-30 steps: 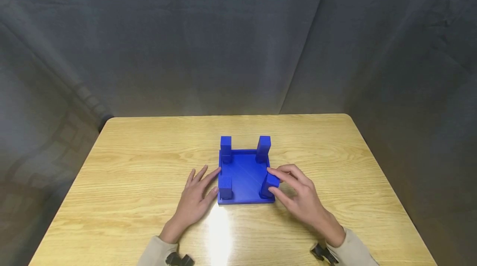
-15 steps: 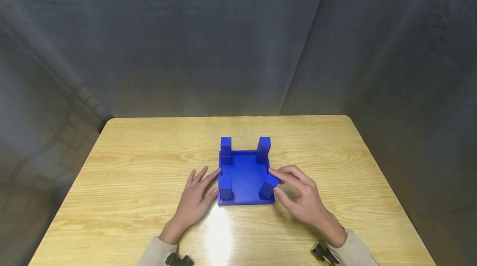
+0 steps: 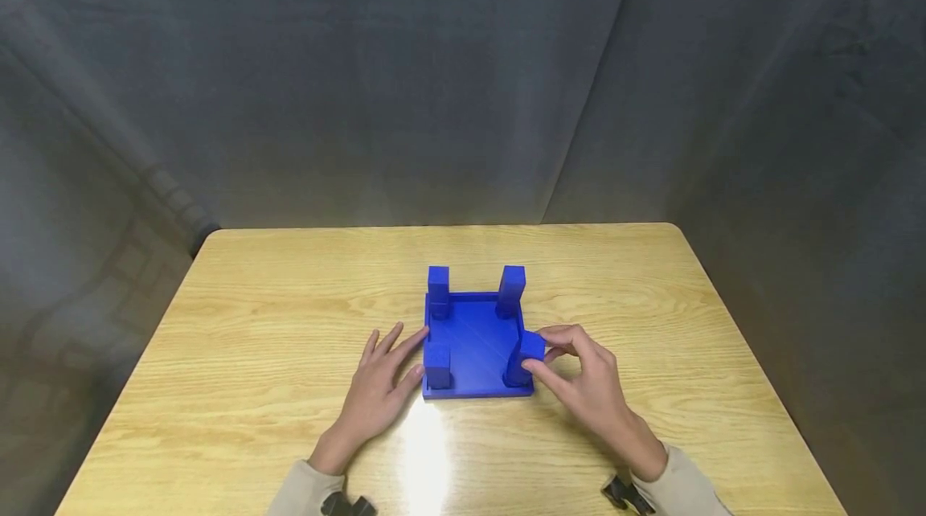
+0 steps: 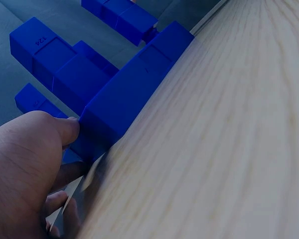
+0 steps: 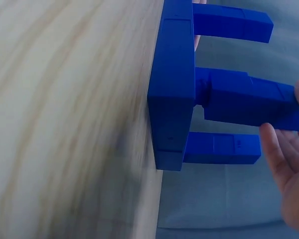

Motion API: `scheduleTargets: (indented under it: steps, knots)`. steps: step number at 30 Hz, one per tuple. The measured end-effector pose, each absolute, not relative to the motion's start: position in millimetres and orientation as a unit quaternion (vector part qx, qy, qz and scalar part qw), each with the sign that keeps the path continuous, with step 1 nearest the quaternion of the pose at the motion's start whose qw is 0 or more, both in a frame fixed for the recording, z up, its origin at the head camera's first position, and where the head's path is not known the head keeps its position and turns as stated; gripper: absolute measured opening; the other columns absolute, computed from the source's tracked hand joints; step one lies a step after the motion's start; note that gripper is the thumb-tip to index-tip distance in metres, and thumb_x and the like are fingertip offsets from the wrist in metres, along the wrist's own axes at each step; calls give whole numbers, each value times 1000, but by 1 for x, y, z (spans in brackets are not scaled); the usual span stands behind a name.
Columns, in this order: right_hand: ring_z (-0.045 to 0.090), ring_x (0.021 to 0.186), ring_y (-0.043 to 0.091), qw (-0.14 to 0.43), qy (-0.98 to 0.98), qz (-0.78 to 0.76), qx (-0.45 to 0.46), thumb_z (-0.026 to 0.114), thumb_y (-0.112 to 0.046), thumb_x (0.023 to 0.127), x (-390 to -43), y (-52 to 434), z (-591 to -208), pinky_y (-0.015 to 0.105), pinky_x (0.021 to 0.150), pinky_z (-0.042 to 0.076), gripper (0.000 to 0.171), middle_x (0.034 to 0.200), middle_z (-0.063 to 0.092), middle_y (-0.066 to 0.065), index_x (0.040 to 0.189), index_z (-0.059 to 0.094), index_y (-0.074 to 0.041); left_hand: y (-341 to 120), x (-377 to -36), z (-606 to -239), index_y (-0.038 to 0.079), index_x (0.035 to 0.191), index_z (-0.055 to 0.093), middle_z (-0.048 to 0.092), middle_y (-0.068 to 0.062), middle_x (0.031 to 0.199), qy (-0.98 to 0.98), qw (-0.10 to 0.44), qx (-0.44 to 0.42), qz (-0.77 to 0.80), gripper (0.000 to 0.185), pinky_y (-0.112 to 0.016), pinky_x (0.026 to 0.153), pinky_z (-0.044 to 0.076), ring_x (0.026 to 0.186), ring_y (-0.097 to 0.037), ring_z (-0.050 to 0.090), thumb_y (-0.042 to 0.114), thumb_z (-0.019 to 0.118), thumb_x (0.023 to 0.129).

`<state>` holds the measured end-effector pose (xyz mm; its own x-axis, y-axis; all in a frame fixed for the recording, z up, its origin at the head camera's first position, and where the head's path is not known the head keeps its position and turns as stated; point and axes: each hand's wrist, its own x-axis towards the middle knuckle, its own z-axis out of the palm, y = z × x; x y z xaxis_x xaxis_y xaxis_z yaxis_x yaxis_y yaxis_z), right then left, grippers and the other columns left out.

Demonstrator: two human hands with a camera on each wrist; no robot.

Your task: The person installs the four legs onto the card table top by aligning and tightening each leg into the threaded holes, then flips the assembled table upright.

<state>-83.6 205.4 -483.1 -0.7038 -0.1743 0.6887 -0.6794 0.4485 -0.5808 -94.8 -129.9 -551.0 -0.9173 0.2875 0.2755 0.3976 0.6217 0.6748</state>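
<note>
A square blue tray-like base (image 3: pixel 473 343) lies on the table, with a blue square leg standing at each corner. My right hand (image 3: pixel 589 379) pinches the top of the front right leg (image 3: pixel 522 359) between thumb and fingers. In the right wrist view that leg (image 5: pixel 249 99) tilts a little, and a narrow round neck (image 5: pixel 202 92) shows between it and the base. My left hand (image 3: pixel 379 391) lies on the table with fingers spread; its index finger and thumb touch the base's left side, beside the front left leg (image 3: pixel 437 365).
The back left leg (image 3: pixel 438 289) and back right leg (image 3: pixel 511 289) stand upright on the base. A light wood table (image 3: pixel 289 291) lies under everything, with grey curtains (image 3: pixel 398 98) behind and at both sides. Dark straps (image 3: pixel 628 493) sit at the wrists.
My right fingers loosen and shift on the front right leg, then pinch it again. The leg turns and its top swings slightly. My left hand keeps its place.
</note>
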Motion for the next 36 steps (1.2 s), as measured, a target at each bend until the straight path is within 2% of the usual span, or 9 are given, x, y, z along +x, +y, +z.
scheduleTargets:
  steps: [6,14,16,19,24,27,30,33,36]
  knots:
    - [74,73,16,278,-799,449,288,77,-46,102,-85,205,-483,20,71,63,51,102,82,12,124,78,0,-129,-94,-549,17,160,61,64,-15,158,-896,72,-192,-395,53,-71,134,11,157,-49,44,33,64,110]
    - [69,84,11,241,-791,443,346,72,-24,111,-86,206,-481,25,68,61,36,115,76,8,141,75,-3,-130,-94,-550,18,160,61,64,-15,158,-896,75,-194,-394,53,-71,134,12,157,-49,44,34,64,110]
    - [68,87,11,235,-791,443,352,70,-10,108,-86,207,-481,26,69,60,36,117,75,9,143,74,-3,-130,-95,-550,18,161,61,64,-15,158,-895,76,-195,-393,53,-71,134,12,157,-49,44,34,64,110]
    - [68,89,12,229,-792,443,352,67,5,94,-85,209,-481,25,71,58,51,119,75,9,144,72,-3,-130,-95,-551,19,161,61,64,-15,158,-896,76,-195,-393,53,-71,134,12,157,-49,44,34,64,110]
    - [70,90,13,215,-798,458,328,72,11,91,-85,210,-483,21,78,61,47,116,76,10,136,74,-2,-130,-95,-551,19,161,61,64,-14,158,-897,75,-195,-390,53,-71,134,12,157,-49,44,34,64,110]
    - [71,89,15,214,-799,470,308,82,5,92,-85,210,-485,22,79,62,38,113,76,10,128,73,-1,-130,-95,-551,19,161,61,64,-14,158,-897,75,-195,-390,53,-71,134,12,157,-48,44,34,64,110]
    - [71,83,18,229,-803,471,286,88,-18,98,-84,209,-487,23,78,61,34,111,75,11,123,70,-3,-130,-95,-551,19,161,61,64,-14,158,-897,75,-195,-390,53,-71,134,12,157,-48,44,34,63,111]
    - [71,74,20,243,-808,465,270,81,-43,102,-83,208,-487,23,77,60,45,107,76,10,120,69,-4,-130,-95,-551,19,161,61,64,-13,158,-896,75,-195,-391,53,-71,134,12,157,-48,44,34,63,111]
    - [71,72,20,249,-804,468,271,75,-51,103,-84,207,-487,22,74,61,55,105,76,12,123,69,-1,-130,-95,-552,19,161,61,64,-13,158,-897,74,-194,-391,53,-71,134,12,158,-48,44,34,64,110]
